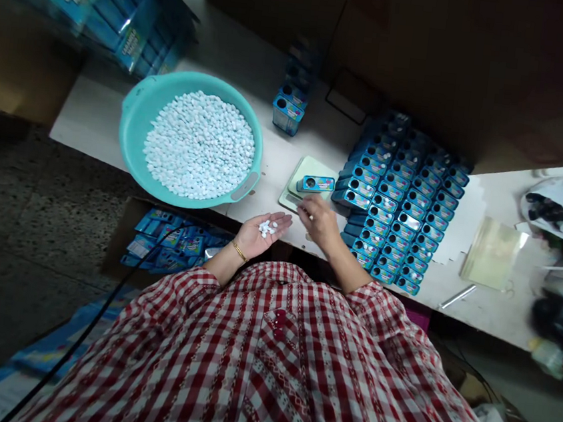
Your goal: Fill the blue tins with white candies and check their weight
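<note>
My left hand [259, 233] is turned palm up in front of the table edge, fingers stretched out. Several small white candies [266, 228] lie loose on its palm. Close beside it, my right hand [318, 220] has its fingers bent and pinched together, with a small white candy showing at them. Just beyond those fingers a small kitchen scale [299, 180] carries a blue candy box [316, 184] with a dark round opening in its top. To the left stands a turquoise basin [129, 134] holding a heap of white candies [198, 145].
Rows of blue boxes [396, 216] stand right of the scale, and a short row [288, 114] stands behind it. Packed boxes [106, 8] are stacked far left. Below the table edge sits a carton of blue packs [172, 243]. A silver tube [457, 297] lies at the right.
</note>
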`<state>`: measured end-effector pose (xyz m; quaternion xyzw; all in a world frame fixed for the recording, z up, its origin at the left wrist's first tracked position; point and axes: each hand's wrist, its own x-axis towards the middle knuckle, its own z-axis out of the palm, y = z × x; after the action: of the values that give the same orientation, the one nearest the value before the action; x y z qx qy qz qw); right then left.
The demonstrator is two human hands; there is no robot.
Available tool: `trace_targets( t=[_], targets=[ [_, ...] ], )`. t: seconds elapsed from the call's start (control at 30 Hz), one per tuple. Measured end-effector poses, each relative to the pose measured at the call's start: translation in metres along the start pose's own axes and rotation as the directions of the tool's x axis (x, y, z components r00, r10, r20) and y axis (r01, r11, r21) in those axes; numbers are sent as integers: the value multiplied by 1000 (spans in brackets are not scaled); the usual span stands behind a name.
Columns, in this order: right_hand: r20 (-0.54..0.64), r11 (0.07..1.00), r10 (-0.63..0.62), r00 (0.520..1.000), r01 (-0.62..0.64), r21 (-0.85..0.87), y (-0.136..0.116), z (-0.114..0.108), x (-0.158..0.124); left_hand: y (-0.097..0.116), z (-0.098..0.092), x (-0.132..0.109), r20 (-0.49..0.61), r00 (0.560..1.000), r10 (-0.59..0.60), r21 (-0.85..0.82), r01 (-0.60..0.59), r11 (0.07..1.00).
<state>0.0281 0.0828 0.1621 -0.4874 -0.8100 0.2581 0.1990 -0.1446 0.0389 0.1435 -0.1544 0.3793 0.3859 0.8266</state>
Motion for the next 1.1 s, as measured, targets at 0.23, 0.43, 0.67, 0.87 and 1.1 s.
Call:
trace_targets(
  t=[0.23,0.43,0.67,0.87,1.1],
  targets=[
    [-57,993,78,995,-83,-84,36,-16,36,4,3,-1,2,1000,24,11,-24,1000],
    [-170,995,65,983,-77,-64,29,-14,22,5,-2,-2,-11,999,33,-11,-34,999],
    [277,982,-101,956,140,-125,-41,27,-21,-3,3,-1,-53,999,-9,-51,6,999],
    [388,986,-82,918,131,-102,-33,36,-30,-7,-1,-4,-77,996,-41,-19,40,999],
    [349,992,-55,935,90,-87,-29,29,-20,-4,7,0,-63,997,-41,-49,38,998]
  ],
)
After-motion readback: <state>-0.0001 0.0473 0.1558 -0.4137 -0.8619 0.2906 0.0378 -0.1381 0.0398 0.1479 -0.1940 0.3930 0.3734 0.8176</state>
